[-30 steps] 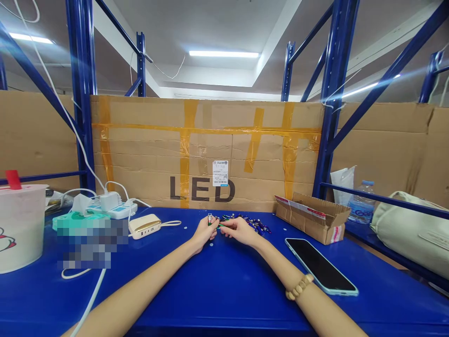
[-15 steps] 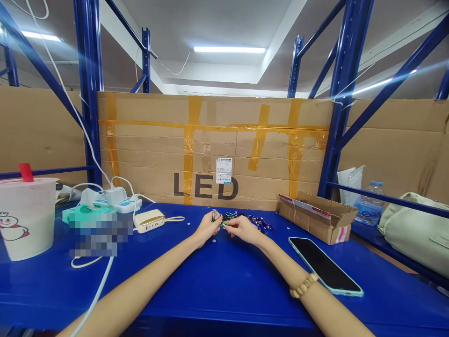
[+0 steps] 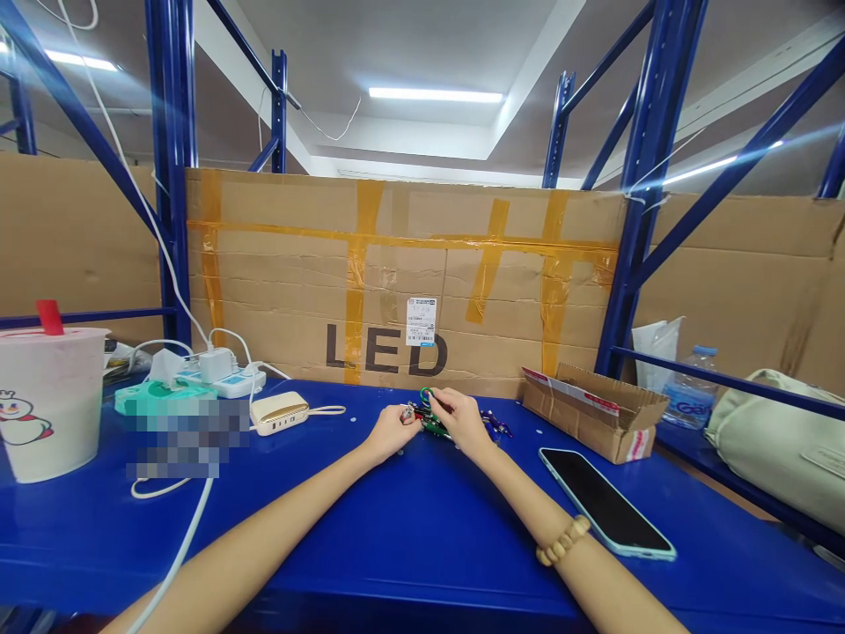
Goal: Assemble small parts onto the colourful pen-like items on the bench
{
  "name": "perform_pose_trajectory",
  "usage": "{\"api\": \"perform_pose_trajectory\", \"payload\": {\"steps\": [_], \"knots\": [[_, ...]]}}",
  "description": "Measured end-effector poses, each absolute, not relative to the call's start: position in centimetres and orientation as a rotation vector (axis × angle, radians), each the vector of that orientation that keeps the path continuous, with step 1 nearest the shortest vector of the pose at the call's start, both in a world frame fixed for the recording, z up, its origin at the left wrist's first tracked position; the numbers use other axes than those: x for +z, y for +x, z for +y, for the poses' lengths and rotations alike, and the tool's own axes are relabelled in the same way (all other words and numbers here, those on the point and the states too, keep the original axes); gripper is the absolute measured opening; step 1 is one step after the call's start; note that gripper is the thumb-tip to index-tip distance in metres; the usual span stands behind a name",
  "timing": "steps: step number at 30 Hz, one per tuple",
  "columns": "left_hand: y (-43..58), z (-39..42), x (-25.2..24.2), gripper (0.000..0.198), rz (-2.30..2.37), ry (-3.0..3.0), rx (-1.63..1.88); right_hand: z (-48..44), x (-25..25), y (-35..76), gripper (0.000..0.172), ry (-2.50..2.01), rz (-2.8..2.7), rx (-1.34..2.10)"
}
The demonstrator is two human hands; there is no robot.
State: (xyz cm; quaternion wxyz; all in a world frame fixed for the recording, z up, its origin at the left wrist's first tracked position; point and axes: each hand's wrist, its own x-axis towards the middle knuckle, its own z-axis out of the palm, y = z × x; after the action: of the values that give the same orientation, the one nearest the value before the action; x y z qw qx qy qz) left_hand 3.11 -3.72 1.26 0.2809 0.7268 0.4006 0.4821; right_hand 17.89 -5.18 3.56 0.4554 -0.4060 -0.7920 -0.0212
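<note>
My left hand (image 3: 391, 433) is closed near the middle of the blue shelf, its fingers pinched round a small silvery piece (image 3: 407, 413) whose kind is too small to tell. To its right, my right hand (image 3: 462, 417) reaches over a pile of small shiny pieces (image 3: 494, 424) in blue, purple and green. A green looped piece (image 3: 427, 394) shows at its fingertips, which are pressed together. Part of the pile is hidden behind this hand. Between both hands lie more green and dark pieces (image 3: 434, 427).
An open cardboard box (image 3: 594, 414) and a phone (image 3: 607, 502) lie at the right. A power bank (image 3: 281, 414), a power strip (image 3: 231, 385), white cables and a drink cup (image 3: 49, 414) are at the left. A cardboard wall (image 3: 297, 282) closes the back.
My right hand has moved slightly up and away from my left hand, over the pile. A green loop now shows at its fingertips. My left hand has barely moved.
</note>
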Motion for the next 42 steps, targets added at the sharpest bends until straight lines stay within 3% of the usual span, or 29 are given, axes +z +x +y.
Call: {"api": "perform_pose_trajectory", "payload": {"steps": [6,16,26,30,33,37,42], "knots": [[3.1,-4.5,1.8,0.029,1.003,1.756,0.999,-5.8,3.5,17.0,0.034,-0.866,-2.079,-0.108],[2.5,-4.5,2.2,0.027,0.990,1.719,0.858,-5.2,3.4,17.0,0.032,-0.825,-2.307,-0.331],[1.8,-4.2,2.4,0.029,0.864,1.605,0.820,-5.6,3.6,17.2,0.030,-0.873,-2.294,-0.227],[1.3,-3.2,2.3,0.023,1.106,1.735,0.992,-5.8,3.5,17.9,0.039,-1.092,-2.277,-0.100],[0.2,-2.2,1.9,0.014,1.572,2.049,1.060,-5.8,3.4,18.3,0.047,-1.262,-2.228,-0.016],[-1.5,-1.3,1.3,0.030,2.109,2.179,0.881,-6.3,3.7,18.2,0.039,-1.323,-2.237,0.004],[-2.3,-1.1,1.2,0.037,2.151,2.225,0.864,-6.5,3.8,17.8,0.033,-1.421,-2.208,-0.060]]}}
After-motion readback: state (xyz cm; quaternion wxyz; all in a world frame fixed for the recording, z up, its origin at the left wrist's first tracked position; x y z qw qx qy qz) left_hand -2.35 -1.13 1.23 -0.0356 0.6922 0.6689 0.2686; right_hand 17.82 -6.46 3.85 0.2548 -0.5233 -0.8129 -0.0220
